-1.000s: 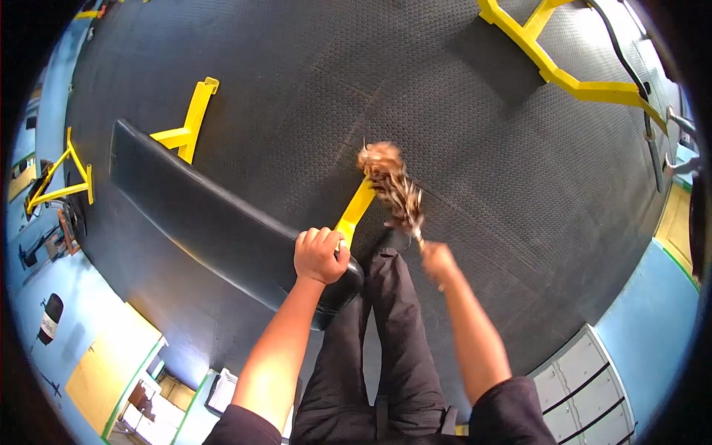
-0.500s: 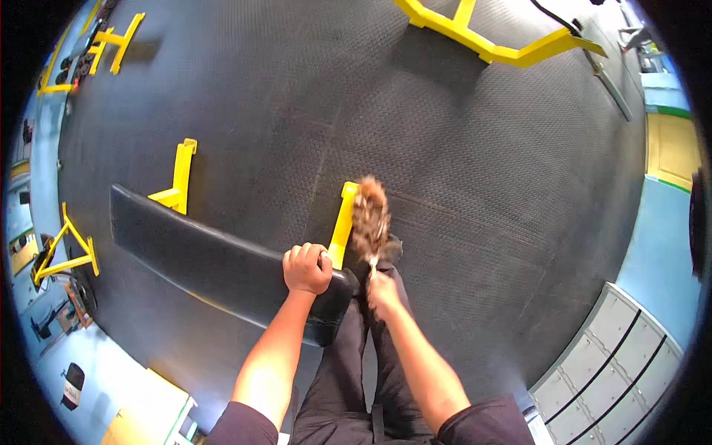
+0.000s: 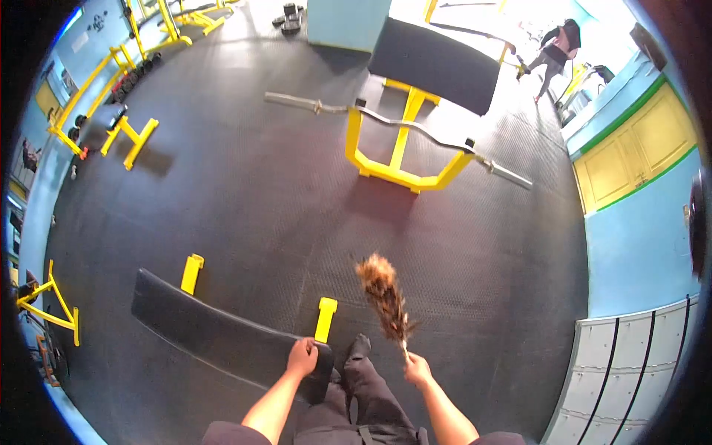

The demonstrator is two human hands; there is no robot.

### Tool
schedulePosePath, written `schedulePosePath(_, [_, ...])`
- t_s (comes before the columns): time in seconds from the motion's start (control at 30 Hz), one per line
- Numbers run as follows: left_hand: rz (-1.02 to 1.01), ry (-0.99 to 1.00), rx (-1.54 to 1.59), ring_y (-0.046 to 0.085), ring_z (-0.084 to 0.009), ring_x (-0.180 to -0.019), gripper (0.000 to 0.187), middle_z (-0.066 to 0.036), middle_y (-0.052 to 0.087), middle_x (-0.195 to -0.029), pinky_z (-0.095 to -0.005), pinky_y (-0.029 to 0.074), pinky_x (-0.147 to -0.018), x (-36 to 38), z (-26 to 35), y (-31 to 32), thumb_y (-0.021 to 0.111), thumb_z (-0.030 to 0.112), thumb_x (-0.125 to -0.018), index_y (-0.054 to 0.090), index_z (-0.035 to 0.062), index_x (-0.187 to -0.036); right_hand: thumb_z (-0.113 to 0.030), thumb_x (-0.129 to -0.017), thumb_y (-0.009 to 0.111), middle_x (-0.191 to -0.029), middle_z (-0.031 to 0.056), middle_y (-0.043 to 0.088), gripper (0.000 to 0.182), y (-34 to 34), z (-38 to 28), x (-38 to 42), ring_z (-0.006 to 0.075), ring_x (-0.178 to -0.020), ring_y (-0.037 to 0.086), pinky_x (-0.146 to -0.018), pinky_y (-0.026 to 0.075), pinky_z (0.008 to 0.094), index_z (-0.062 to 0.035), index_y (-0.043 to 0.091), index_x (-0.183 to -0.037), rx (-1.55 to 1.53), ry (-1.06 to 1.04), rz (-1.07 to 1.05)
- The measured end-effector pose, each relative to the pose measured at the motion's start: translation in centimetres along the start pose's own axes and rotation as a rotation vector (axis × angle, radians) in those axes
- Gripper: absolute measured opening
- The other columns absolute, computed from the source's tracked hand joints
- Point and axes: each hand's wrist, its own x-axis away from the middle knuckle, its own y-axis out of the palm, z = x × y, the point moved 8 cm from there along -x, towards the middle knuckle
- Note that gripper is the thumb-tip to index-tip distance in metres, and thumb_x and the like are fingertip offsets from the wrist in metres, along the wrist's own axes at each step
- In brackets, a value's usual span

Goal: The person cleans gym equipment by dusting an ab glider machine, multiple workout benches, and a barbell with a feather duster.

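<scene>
A brown feather duster [image 3: 386, 295] points forward from my right hand [image 3: 417, 369], its light handle wrapped in my fingers. The feathers hang above the black floor, apart from the bench. My left hand [image 3: 302, 357] rests on the right end of a long black padded bench [image 3: 222, 331], its fingers curled over the far edge. Yellow feet of the bench frame [image 3: 324, 319] stick out beyond the pad. My legs are right beside that end of the bench.
Ahead stands a yellow weight bench [image 3: 404, 141] with a curved barbell [image 3: 404, 124] across it. Grey lockers [image 3: 623, 371] line the right side, below a yellow door [image 3: 636, 148]. Another person [image 3: 556, 52] is at the far right. More yellow gym equipment [image 3: 126, 133] stands at left.
My view has tilted up, showing more of the room. The feather duster has swung right, away from the bench's yellow foot. My left hand stays on the bench end.
</scene>
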Motion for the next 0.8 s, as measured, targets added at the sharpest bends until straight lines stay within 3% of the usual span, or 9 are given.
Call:
schedulePosePath(0.1, [-0.002, -0.025, 0.041, 0.066, -0.0302, -0.092, 0.026, -0.015, 0.068, -0.096, -0.0404, 0.052, -0.085, 4.3, 0.6, -2.0, 0.059, 0.018, -0.089, 0.064, 0.004, -0.111, -0.033, -0.095, 0.057, -0.09, 0.0139, 0.072, 0.033, -3.7, 3.3, 3.1, 0.0255, -0.081, 0.069, -0.075, 0.051, 0.0383, -0.0086, 0.071, -0.112, 0.194, -0.157, 0.275])
schedulePosePath(0.13, [0.008, -0.05, 0.044, 0.066, -0.0301, -0.092, 0.026, -0.015, 0.068, -0.095, -0.0407, 0.052, -0.086, 5.5, -0.7, -2.1, 0.06, 0.018, -0.089, 0.065, 0.0043, -0.11, -0.029, -0.093, 0.056, -0.091, 0.0139, 0.072, 0.032, -4.5, 3.6, 4.2, 0.0243, -0.081, 0.069, -0.076, 0.051, 0.0358, -0.007, 0.072, -0.11, 0.27, -0.052, 0.23])
schedulePosePath(0.3, [0.015, -0.338, 0.069, 0.068, -0.0226, -0.095, 0.028, -0.01, 0.071, -0.101, -0.0361, 0.052, -0.087, 9.7, -3.9, -4.2, 0.062, 0.02, -0.088, 0.067, 0.007, -0.112, -0.022, -0.091, 0.062, -0.089, 0.0065, 0.073, 0.027, -7.6, 2.7, 7.2, 0.0147, -0.08, 0.066, -0.076, 0.05, 0.0321, -0.0034, 0.072, -0.108, 0.022, -0.132, 0.298])
schedulePosePath(0.33, [0.018, -0.346, 0.055, 0.068, -0.0224, -0.095, 0.028, -0.01, 0.071, -0.102, -0.0358, 0.052, -0.087, 9.4, -3.3, -4.5, 0.062, 0.02, -0.088, 0.067, 0.0073, -0.113, -0.022, -0.091, 0.062, -0.089, 0.0065, 0.073, 0.027, -8.2, 1.9, 7.2, 0.0147, -0.08, 0.066, -0.076, 0.05, 0.0321, -0.0034, 0.072, -0.108, 0.015, -0.148, 0.298])
schedulePosePath(0.4, [0.032, -0.358, 0.095, 0.068, -0.0228, -0.096, 0.029, -0.01, 0.071, -0.102, -0.0362, 0.052, -0.088, 7.7, -1.5, -4.6, 0.062, 0.02, -0.088, 0.067, 0.0073, -0.113, -0.025, -0.087, 0.064, -0.098, 0.0137, 0.074, 0.031, -9.3, -0.1, 6.0, 0.0236, -0.093, 0.071, -0.083, 0.051, 0.0351, -0.0051, 0.071, -0.111, -0.079, -0.233, 0.281])
schedulePosePath(0.47, [0.051, -0.373, 0.132, 0.068, -0.0232, -0.097, 0.029, -0.01, 0.071, -0.103, -0.0365, 0.052, -0.089, 5.4, 0.5, -4.7, 0.062, 0.02, -0.088, 0.067, 0.0074, -0.113, -0.024, -0.087, 0.066, -0.099, 0.0134, 0.074, 0.032, -9.9, -2.2, 3.2, 0.023, -0.093, 0.07, -0.083, 0.052, 0.0352, -0.0042, 0.071, -0.111, -0.118, -0.282, 0.252])
schedulePosePath(0.53, [0.049, -0.389, -0.005, 0.068, -0.025, -0.1, 0.03, -0.011, 0.071, -0.105, -0.0376, 0.051, -0.09, 2.3, 3.8, -4.9, 0.062, 0.021, -0.088, 0.067, 0.0069, -0.115, -0.02, -0.089, 0.064, -0.093, 0.0055, 0.073, 0.027, -11.2, -5.1, 0.0, 0.0135, -0.085, 0.066, -0.079, 0.051, 0.0319, -0.0017, 0.071, -0.108, -0.023, -0.336, 0.25])
schedulePosePath(0.6, [0.113, -0.392, 0.024, 0.067, -0.0268, -0.103, 0.032, -0.012, 0.071, -0.107, -0.0381, 0.051, -0.091, -0.5, 7.6, -4.9, 0.062, 0.021, -0.088, 0.066, 0.0055, -0.115, -0.024, -0.089, 0.064, -0.096, 0.0131, 0.074, 0.029, -12.9, -9.2, -3.1, 0.0212, -0.09, 0.07, -0.082, 0.052, 0.0343, -0.0025, 0.071, -0.108, 0.118, -0.373, 0.194])
schedulePosePath(0.8, [0.219, -0.521, 0.132, 0.067, -0.0252, -0.103, 0.03, -0.013, 0.07, -0.108, -0.0363, 0.051, -0.092, -6.6, 13.9, -3.4, 0.064, 0.022, -0.089, 0.068, 0.0043, -0.113, -0.033, -0.086, 0.064, -0.1, 0.0165, 0.072, 0.035, -19.9, -20.9, -9.3, 0.0321, -0.095, 0.069, -0.084, 0.052, 0.0395, -0.0086, 0.072, -0.109, 0.377, -0.44, 0.133])
